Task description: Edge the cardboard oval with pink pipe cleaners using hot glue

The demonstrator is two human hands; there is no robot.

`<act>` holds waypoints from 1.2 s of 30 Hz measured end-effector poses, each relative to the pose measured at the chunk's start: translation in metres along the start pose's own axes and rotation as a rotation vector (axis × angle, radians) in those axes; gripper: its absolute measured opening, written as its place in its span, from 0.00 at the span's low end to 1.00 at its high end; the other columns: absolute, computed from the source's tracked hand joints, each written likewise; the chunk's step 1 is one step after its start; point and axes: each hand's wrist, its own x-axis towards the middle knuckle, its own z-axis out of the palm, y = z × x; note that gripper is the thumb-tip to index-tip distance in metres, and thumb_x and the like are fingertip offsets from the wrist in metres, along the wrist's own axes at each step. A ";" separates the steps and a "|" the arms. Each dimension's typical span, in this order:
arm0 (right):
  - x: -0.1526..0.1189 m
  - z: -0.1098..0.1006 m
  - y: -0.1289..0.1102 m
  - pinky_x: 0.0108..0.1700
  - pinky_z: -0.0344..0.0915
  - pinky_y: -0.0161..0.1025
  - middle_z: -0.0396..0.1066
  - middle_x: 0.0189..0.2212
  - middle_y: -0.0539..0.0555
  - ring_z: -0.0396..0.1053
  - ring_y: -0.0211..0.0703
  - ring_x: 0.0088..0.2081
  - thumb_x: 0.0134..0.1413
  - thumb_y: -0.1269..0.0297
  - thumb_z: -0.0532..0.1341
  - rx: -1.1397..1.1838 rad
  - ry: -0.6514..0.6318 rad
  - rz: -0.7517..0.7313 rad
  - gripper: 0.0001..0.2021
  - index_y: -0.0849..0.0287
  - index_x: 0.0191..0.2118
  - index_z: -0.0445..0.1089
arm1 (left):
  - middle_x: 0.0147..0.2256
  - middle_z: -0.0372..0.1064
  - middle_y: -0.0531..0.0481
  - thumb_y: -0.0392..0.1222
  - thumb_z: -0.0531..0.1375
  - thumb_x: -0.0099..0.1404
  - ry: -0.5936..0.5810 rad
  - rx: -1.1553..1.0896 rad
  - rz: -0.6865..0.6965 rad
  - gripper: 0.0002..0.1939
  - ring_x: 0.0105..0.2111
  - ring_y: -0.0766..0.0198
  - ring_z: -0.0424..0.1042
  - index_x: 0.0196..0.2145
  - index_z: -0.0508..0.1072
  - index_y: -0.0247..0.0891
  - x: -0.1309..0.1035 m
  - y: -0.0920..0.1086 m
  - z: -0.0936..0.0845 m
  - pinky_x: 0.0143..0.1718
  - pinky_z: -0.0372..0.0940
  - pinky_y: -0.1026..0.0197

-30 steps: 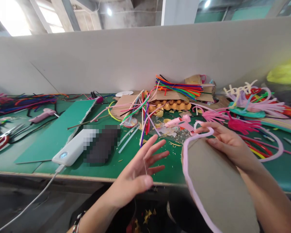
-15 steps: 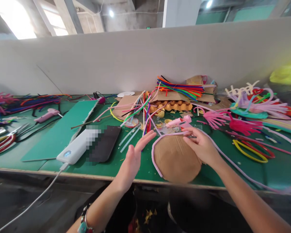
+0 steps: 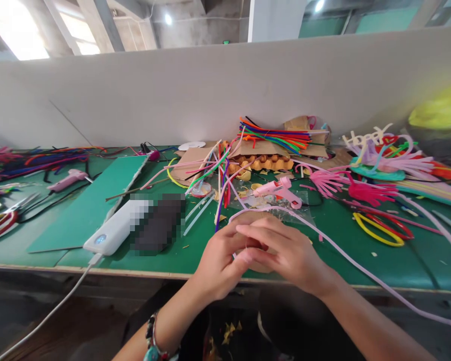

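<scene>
Edging rounded cardboard [image 3: 251,217], a lilac chenille stem [image 3: 337,248] curves.

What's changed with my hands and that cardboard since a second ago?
The bare left hand, open and apart from the rounded brown cardboard piece earlier, has moved right over it, meeting the bare right hand. The cardboard, held up at the right a second ago, is now farther left and forward, mostly hidden; exact grip is unclear. The pink plastic glue gun and white rectangular power bank stayed put.
</scene>
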 end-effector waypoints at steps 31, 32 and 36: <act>-0.043 -0.096 0.090 0.46 0.59 0.59 0.70 0.36 0.65 0.66 0.63 0.44 0.48 0.55 0.53 -0.593 0.201 0.878 0.16 0.60 0.34 0.71 | 0.20 0.68 0.50 0.53 0.55 0.57 0.263 -0.526 -0.329 0.22 0.15 0.70 0.61 0.15 0.71 0.33 -0.003 -0.018 -0.027 0.20 0.57 0.63; -0.043 -0.098 0.090 0.44 0.62 0.56 0.71 0.31 0.63 0.68 0.60 0.40 0.49 0.55 0.52 -0.560 0.211 0.896 0.16 0.61 0.35 0.70 | 0.20 0.68 0.50 0.53 0.55 0.57 0.256 -0.509 -0.341 0.22 0.16 0.70 0.61 0.15 0.71 0.33 -0.002 -0.018 -0.026 0.21 0.57 0.63; -0.048 -0.105 0.092 0.46 0.63 0.51 0.69 0.44 0.60 0.64 0.57 0.49 0.36 0.55 0.61 -0.401 0.101 0.880 0.27 0.58 0.47 0.64 | 0.20 0.67 0.50 0.52 0.54 0.58 0.224 -0.454 -0.358 0.22 0.16 0.70 0.61 0.15 0.69 0.33 0.000 -0.020 -0.023 0.21 0.57 0.64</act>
